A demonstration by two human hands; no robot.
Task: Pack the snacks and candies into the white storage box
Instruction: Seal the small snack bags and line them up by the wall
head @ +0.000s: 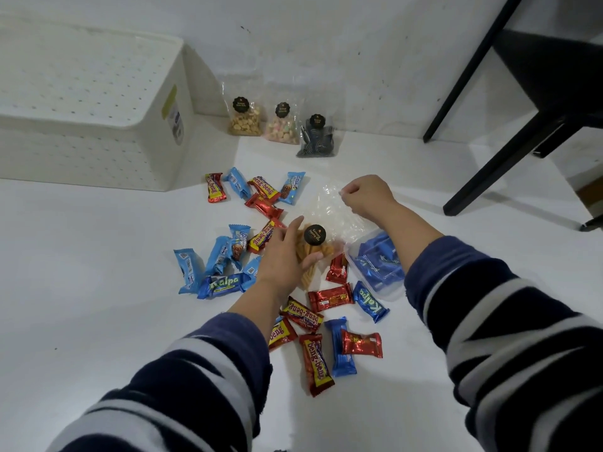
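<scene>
A clear bag of orange snack sticks [321, 247] with a round black label lies in the middle of the white floor. My left hand [284, 256] grips its lower part. My right hand [367, 194] pinches the bag's crinkled clear top. Around it lie several red and blue wrapped candy bars [311, 316], and a clear bag of blue packets [378, 264] sits just right of it. The white perforated storage box [98, 125] stands at the far left, apart from both hands.
Three clear snack bags [282, 123] with black labels lean against the white wall behind the pile. A black chair [509, 132] stands at the right, its legs reaching the floor near my right arm.
</scene>
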